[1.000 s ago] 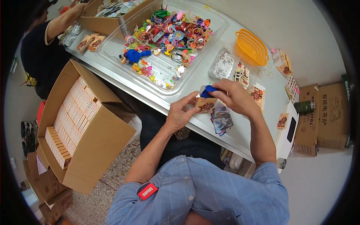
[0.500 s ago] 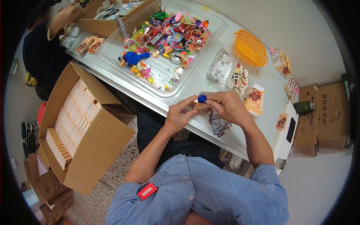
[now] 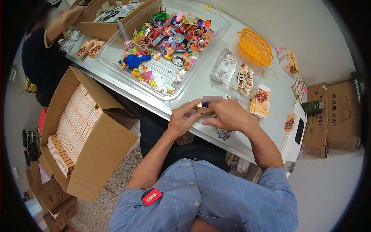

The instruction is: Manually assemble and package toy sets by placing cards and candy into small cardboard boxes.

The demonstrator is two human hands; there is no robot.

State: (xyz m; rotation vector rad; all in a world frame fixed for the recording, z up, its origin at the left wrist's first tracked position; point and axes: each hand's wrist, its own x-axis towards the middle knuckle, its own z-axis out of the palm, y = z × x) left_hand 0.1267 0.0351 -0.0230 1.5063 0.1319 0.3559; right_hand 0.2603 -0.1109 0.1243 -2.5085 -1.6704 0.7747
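Note:
At the table's front edge, my left hand (image 3: 180, 121) has its fingers and thumb closed round a small printed cardboard box (image 3: 206, 110), whose top flap stands up. My right hand (image 3: 232, 115) reaches to the box's mouth, fingertips at a small dark blue item (image 3: 206, 104) that is mostly hidden inside. Whether those fingertips pinch it or only press on it is hard to see. Below my right hand, a few picture cards (image 3: 224, 133) lie at the edge, partly covered. A stack of printed boxes or cards (image 3: 259, 102) stands to the right of my right hand.
A clear plastic tray (image 3: 164, 71) full of small toys lies ahead. Bagged white pieces (image 3: 225, 69), a yellow basket (image 3: 255, 48) and a white scale (image 3: 296, 133) are to the right. A carton of small boxes (image 3: 89, 143) stands left; a co-worker (image 3: 42, 65) is beyond.
The blue item has gone down into the box, from above its mouth. My right hand has moved left and lower over the box, covering more of the cards.

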